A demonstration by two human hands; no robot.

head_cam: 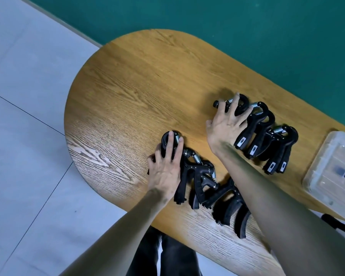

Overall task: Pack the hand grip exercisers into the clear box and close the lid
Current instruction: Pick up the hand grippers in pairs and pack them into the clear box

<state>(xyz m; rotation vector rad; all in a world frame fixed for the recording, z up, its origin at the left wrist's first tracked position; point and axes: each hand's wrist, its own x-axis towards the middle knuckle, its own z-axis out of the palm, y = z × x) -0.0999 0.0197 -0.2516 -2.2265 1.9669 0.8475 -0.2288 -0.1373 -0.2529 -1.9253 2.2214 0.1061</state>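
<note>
The left hand (pixel 164 166) lay palm-down with its fingers spread over the looped head of a black plastic hand grip exerciser with a steel coil spring (pixel 168 141), pressing on it rather than visibly closed around it; whether the thumb had hooked underneath could not be told. The right hand (pixel 225 126) was likewise splayed, fingertips resting on the curved top of another black spring-loaded exerciser (pixel 240 105), not yet clenched. Just beside the left hand and running under the right forearm lay a loose row of further black exercisers (pixel 199 182), overlapping one another, some reaching the near table edge. Immediately beyond the right hand's little-finger side sat a second cluster of the same black grippers (pixel 267 140), handles nested and touching. Farther out past that cluster, well apart from both hands, stood the clear rectangular plastic box (pixel 323 168), its lid apparently still on and partly cut off by the frame edge. All rested on the rounded oak-grain wooden table (pixel 137 86). Judging from this, nothing was packed yet. The likely trouble lay in the tangle: lifting one exerciser could snag a neighbour's spring or handle and drag it along, and those near the edge could be knocked to the floor. The box would also need opening first.
</note>
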